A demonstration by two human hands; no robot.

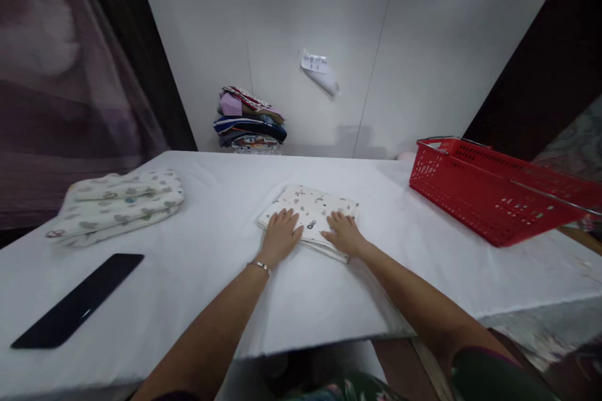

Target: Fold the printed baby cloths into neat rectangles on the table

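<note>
A folded white cloth with small printed motifs (pixel 310 203) lies flat in the middle of the table, its layered front edge facing me. My left hand (pixel 282 235) rests palm down on its near left part, fingers spread. On the near right part lies my right hand (pixel 345 233), also flat with fingers apart. Neither hand grips the cloth. A bracelet (pixel 260 265) circles my left wrist.
White fabric covers the table (pixel 202 288). At left are another folded printed cloth (pixel 120 207) and a flat black slab (pixel 79 301). A red basket (pixel 489 191) stands at right. Stacked folded fabrics (pixel 249 122) sit by the back wall (pixel 282 25).
</note>
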